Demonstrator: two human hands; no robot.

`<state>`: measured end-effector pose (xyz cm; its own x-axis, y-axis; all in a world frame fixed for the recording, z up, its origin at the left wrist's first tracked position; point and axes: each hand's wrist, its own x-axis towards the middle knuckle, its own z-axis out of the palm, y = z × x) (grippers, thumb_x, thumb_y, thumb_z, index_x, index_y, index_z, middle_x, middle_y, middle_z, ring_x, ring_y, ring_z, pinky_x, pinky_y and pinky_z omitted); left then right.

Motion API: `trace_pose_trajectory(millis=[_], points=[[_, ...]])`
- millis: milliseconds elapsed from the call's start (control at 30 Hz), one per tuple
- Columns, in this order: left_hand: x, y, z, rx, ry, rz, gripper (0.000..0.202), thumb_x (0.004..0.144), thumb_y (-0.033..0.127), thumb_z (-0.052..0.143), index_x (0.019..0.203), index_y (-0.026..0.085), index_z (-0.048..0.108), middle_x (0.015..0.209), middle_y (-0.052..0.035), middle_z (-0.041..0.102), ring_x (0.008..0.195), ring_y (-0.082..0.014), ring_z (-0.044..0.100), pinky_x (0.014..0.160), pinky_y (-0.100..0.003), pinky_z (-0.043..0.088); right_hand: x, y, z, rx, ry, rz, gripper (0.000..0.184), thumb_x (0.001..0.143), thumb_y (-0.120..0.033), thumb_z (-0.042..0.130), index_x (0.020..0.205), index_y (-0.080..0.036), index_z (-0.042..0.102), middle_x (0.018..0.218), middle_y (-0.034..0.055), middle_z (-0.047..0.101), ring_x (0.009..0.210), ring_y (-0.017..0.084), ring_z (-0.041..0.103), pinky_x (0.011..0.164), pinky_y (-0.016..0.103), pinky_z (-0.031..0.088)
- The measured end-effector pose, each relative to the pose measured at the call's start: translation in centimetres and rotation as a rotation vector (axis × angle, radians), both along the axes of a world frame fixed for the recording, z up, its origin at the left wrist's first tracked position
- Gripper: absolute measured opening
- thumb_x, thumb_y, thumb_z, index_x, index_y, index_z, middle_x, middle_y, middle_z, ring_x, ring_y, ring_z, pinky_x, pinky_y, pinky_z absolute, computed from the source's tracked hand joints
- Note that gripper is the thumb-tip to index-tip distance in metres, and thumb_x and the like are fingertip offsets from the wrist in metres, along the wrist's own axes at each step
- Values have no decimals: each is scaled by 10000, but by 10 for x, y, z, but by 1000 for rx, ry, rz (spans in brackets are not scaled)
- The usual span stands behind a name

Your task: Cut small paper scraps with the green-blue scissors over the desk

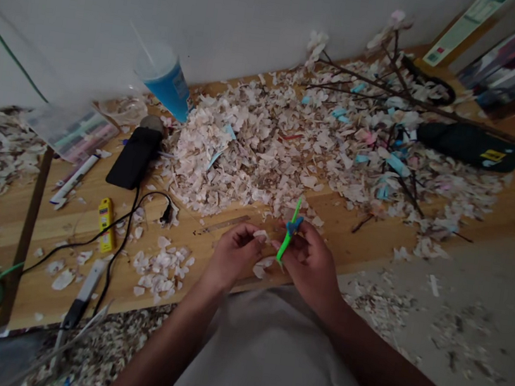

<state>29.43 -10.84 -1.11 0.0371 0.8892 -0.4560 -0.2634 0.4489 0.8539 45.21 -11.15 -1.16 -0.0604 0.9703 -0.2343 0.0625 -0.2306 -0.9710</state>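
Head view: pale petal (260,235) and green-and-blue tool (285,247) at the table's (346,241) near edge

My left hand (233,255) pinches the pale petal between thumb and fingertips. Just beside it, my right hand (313,261) has its fingers curled around the green-and-blue tool, which stands tilted. A heap of petals (228,157) spreads toward the table's far edge; a smaller pile (163,269) lies left of my hands, by the near edge.

no readable text, blue cup (167,92) unclearly printed, dark case (460,145) unclearly marked
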Motion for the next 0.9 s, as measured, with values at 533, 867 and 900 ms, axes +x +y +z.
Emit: trace_pose_trajectory(millis=[533,867,900], points=[[12,1,8,-22,-297,243,294,658,303,860,838,187,658,762,28,659,665,-77,601,671,-209,499,12,-17,1,72,-539,355,275,858,-254,575,1126,-209,536,1044,98,675,936,239,649,788,362,488],[16,-2,5,5,-252,265,275,660,301,862,817,190,665,761,25,657,648,-75,588,668,-206,500,11,-17,4,49,-536,376,254,861,-248,577,1112,-210,559,1013,85,690,913,234,654,782,359,479],[16,-2,4,13,-229,266,274,666,301,857,827,193,664,768,25,660,654,-79,591,673,-210,501,11,-17,5,48,-537,381,251,858,-245,578,1106,-211,561,1008,82,689,908,233,652,782,358,478]])
